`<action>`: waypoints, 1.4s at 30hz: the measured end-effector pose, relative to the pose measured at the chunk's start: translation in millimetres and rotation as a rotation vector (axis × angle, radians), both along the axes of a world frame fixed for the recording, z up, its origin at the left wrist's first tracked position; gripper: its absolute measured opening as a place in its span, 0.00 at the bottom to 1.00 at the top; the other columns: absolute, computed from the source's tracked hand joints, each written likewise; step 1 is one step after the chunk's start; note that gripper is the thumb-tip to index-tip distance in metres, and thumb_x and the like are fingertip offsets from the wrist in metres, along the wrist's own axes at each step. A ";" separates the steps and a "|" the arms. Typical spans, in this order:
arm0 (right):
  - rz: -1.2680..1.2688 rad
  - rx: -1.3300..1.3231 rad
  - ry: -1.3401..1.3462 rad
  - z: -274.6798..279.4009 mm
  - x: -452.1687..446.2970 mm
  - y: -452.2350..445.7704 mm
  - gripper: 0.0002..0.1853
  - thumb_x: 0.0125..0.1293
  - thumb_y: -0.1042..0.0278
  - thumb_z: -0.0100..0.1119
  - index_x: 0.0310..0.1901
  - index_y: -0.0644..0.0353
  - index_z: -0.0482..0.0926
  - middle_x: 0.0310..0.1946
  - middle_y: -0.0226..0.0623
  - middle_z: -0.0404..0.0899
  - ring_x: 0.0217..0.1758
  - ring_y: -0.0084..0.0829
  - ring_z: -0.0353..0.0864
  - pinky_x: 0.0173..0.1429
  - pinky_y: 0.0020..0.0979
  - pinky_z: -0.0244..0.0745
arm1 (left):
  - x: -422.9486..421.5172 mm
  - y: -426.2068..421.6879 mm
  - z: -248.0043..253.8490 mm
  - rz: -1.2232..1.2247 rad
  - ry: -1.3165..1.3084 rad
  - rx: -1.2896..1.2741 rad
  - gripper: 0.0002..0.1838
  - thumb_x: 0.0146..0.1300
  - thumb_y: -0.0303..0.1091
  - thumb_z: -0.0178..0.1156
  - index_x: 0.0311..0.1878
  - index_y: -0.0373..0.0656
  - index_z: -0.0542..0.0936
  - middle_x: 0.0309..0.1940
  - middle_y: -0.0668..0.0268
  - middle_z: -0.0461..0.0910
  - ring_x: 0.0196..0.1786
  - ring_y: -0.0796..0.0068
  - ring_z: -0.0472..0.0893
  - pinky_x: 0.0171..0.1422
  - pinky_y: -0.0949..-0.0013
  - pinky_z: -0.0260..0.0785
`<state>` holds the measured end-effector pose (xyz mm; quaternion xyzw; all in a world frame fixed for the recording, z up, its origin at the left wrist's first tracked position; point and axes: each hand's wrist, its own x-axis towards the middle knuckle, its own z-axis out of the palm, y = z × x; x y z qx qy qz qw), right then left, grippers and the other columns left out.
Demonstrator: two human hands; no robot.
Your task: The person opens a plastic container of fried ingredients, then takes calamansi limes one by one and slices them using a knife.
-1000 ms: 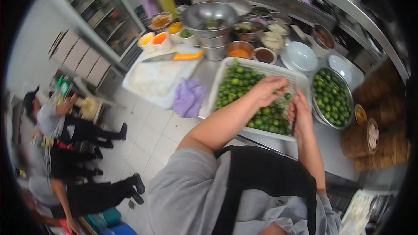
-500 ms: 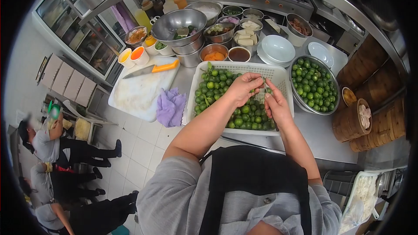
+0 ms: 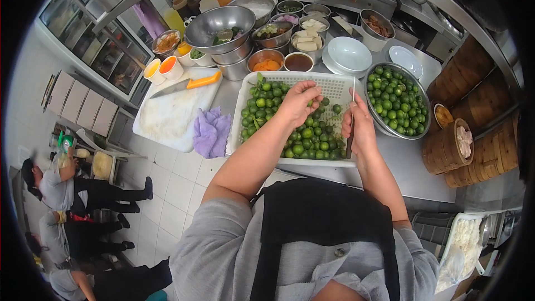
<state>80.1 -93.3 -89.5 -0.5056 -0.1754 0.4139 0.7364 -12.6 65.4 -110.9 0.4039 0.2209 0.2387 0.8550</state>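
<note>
My right hand [image 3: 361,128] is wrapped round a small knife [image 3: 350,138], its dark handle low and its thin blade pointing up, over the right side of a white perforated tray [image 3: 238,96]. Above the tray's middle, my left hand [image 3: 301,102] has its fingers pinched together; what they hold, if anything, is too small to name. Small green limes [image 3: 306,140] fill the left and front of the tray, some with leaves. Just right of it stands a metal bowl [image 3: 428,106] full of green limes [image 3: 395,100].
A cutting board [image 3: 173,117] bears an orange-handled knife [image 3: 203,79]; a purple cloth [image 3: 212,132] lies beside it. Metal bowls [image 3: 220,28], white plates [image 3: 350,53] and sauce tubs stand behind. Bamboo steamers [image 3: 446,150] are at right. Several people [image 3: 58,187] stand at far left.
My hands were together at the tray's middle and have moved apart, the left one leftward and the right one with the knife rightward. The whole view has shifted slightly.
</note>
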 end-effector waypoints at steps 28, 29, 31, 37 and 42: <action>-0.046 0.079 -0.234 -15.2 -8.4 0.0 0.19 0.71 0.59 0.48 0.58 0.61 0.70 0.20 0.22 0.60 0.16 0.13 0.56 0.18 0.18 0.52 | 137.6 -9.1 -91.0 -0.335 1.109 1.565 0.20 0.64 0.46 0.46 0.53 0.51 0.81 0.48 0.63 0.81 0.51 0.68 0.81 0.49 0.67 0.73; -0.042 0.067 -0.236 -15.0 -8.4 0.0 0.19 0.71 0.59 0.48 0.58 0.60 0.70 0.20 0.22 0.61 0.16 0.13 0.56 0.18 0.18 0.52 | 137.1 -8.4 -90.0 -0.332 1.113 1.563 0.20 0.64 0.46 0.46 0.53 0.51 0.81 0.48 0.63 0.81 0.51 0.68 0.81 0.49 0.67 0.73; -0.039 0.076 -0.228 -12.6 -10.6 -0.7 0.18 0.71 0.60 0.48 0.58 0.59 0.70 0.20 0.22 0.61 0.16 0.13 0.57 0.18 0.18 0.52 | 128.1 -12.9 -78.2 -0.252 1.039 1.635 0.16 0.60 0.43 0.54 0.46 0.48 0.83 0.43 0.63 0.83 0.49 0.66 0.82 0.46 0.66 0.74; -0.090 0.085 -0.286 -22.3 -5.7 2.9 0.16 0.72 0.62 0.47 0.56 0.59 0.70 0.22 0.21 0.62 0.17 0.12 0.56 0.20 0.17 0.52 | 63.3 0.4 0.3 -0.383 0.587 0.772 0.16 0.43 0.43 0.74 0.32 0.46 0.85 0.37 0.59 0.83 0.35 0.71 0.82 0.33 0.69 0.71; -0.067 0.100 -0.409 -18.7 -14.9 4.9 0.16 0.71 0.64 0.48 0.57 0.59 0.68 0.23 0.21 0.64 0.17 0.10 0.57 0.19 0.16 0.50 | 6.2 -6.8 -1.2 -0.457 0.069 0.060 0.11 0.61 0.38 0.64 0.42 0.44 0.78 0.31 0.70 0.78 0.30 0.75 0.80 0.20 0.79 0.57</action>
